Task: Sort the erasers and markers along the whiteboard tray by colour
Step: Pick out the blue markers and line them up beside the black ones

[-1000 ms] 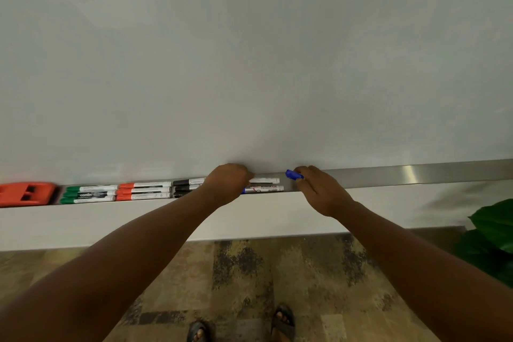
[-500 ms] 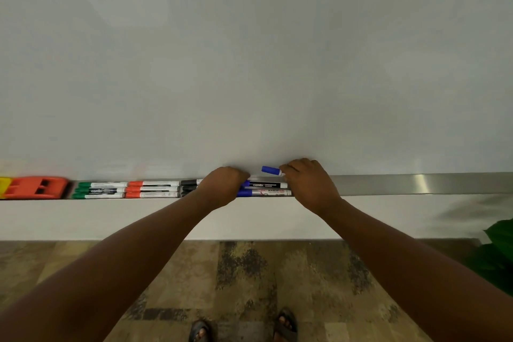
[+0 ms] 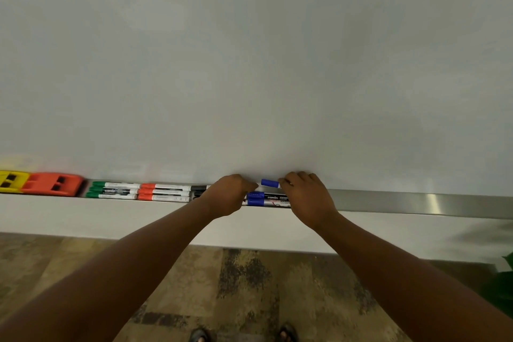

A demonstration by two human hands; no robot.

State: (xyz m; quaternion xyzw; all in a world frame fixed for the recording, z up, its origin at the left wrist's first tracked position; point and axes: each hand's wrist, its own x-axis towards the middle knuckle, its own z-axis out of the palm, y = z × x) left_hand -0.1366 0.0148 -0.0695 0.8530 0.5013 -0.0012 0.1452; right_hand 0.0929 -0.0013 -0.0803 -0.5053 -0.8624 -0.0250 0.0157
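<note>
Gripping blue marker [image 3: 269,183] (right hand [image 3: 306,197]).

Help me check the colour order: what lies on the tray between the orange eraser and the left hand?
In the head view, between the orange eraser and the left hand lie green markers, then red markers, then black markers partly hidden by that hand.

Looks like an office or classroom: big wall-mounted whiteboard [image 3: 249,64] fills most of view, w/ metal tray [image 3: 416,204] along its bottom edge holding markers [image 3: 116,191] & block erasers [image 3: 52,184]. Below the board: mottled stone-look floor [image 3: 249,280]. Below-right of board, potted plant leaves [image 3: 499,289].
</note>
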